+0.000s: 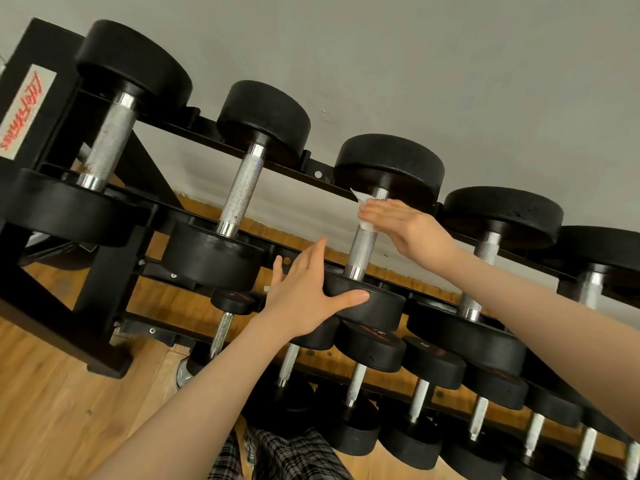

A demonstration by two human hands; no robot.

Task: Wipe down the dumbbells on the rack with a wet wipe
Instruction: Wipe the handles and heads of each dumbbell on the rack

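Black dumbbells with knurled steel handles lie in a row on the top shelf of a black rack [104, 271]. My right hand [408, 226] wraps a white wet wipe [363, 211] around the upper part of the third dumbbell's handle [362, 252], just under its far head [389, 164]. My left hand [308, 296] rests on that dumbbell's near head [377, 306], thumb along the rim and fingers straight up its left side.
Neighbouring dumbbells [242, 188] [485, 271] flank the one I hold. A lower shelf carries several smaller dumbbells [370, 348]. A grey wall [415, 64] stands behind the rack, and wooden floor [62, 410] lies below. Plaid trousers [277, 455] show at the bottom.
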